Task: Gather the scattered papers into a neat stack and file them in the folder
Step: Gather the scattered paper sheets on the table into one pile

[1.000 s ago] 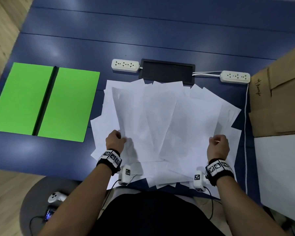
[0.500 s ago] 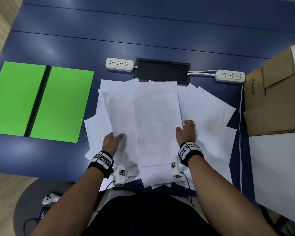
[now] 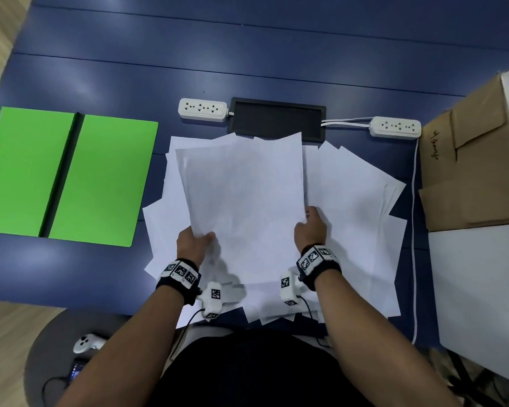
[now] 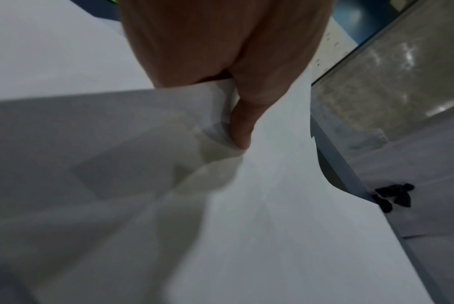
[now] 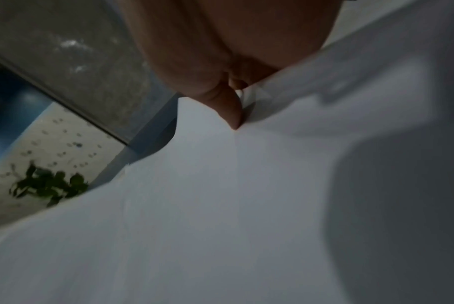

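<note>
A bundle of papers (image 3: 244, 189) is raised over the loose sheets (image 3: 356, 207) spread along the table's near edge, probably so its edges can be squared. The left hand (image 3: 192, 243) pinches the bundle's near left corner and the right hand (image 3: 310, 229) its right edge, thumbs on top. The open green folder (image 3: 100, 177) waits near the table's (image 3: 247, 54) left edge.

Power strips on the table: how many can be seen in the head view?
2. One power strip lies left of the black panel, the other power strip right of it, near the cardboard box. Papers could hide more.
</note>
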Available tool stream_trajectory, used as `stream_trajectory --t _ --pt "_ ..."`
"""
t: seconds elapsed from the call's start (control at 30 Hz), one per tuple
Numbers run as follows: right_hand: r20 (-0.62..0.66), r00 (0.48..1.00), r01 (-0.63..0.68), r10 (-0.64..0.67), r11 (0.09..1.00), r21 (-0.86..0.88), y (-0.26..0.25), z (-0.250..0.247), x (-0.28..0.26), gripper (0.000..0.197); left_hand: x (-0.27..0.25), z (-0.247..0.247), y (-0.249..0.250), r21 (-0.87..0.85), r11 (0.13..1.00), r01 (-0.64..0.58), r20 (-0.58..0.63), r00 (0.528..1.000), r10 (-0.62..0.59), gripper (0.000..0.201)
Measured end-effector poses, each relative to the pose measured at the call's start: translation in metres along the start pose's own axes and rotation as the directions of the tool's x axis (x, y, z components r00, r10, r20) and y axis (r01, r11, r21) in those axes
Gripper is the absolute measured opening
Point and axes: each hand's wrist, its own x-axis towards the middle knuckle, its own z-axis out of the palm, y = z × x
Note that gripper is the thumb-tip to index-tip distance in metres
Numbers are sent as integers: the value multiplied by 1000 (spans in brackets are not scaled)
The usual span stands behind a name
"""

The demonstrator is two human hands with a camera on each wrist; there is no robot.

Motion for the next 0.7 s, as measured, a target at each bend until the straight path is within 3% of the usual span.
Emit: stream_trajectory --t 0.1,0.2,0.3,0.37,0.47,0.53,0.63,0.7 --pt "-145 989 10 -9 1000 0 -2 -28 8 38 4 -5 -6 -3 999 44 9 999 -44 18" --pt "-288 953 92 -98 995 -33 -10 -69 10 38 3 -10 -8 -22 996 86 28 996 -85 22" --pt "-336 921 205 -194 979 -3 -14 -103 8 31 3 -10 -7 -44 993 106 54 993 -104 30" --pt "-277 932 253 -234 967 35 -16 -108 9 19 -2 -9 -2 -60 992 112 78 991 -107 22" --pt "-101 966 240 -238 971 3 -18 -79 7 17 -7 -4 1 -108 989 99 89 992 -90 20" --pt "-11 975 221 -222 974 -39 -12 -42 0 19 -8 -3 7 -119 986 113 70 992 -105 39" --pt "101 984 155 -148 986 -66 -2 9 -17 22 0 -4 5 -123 967 224 69 974 -217 93" --pt "195 976 108 -95 993 -57 2 32 -31 20 -6 -3 8 -173 959 223 104 973 -207 87"
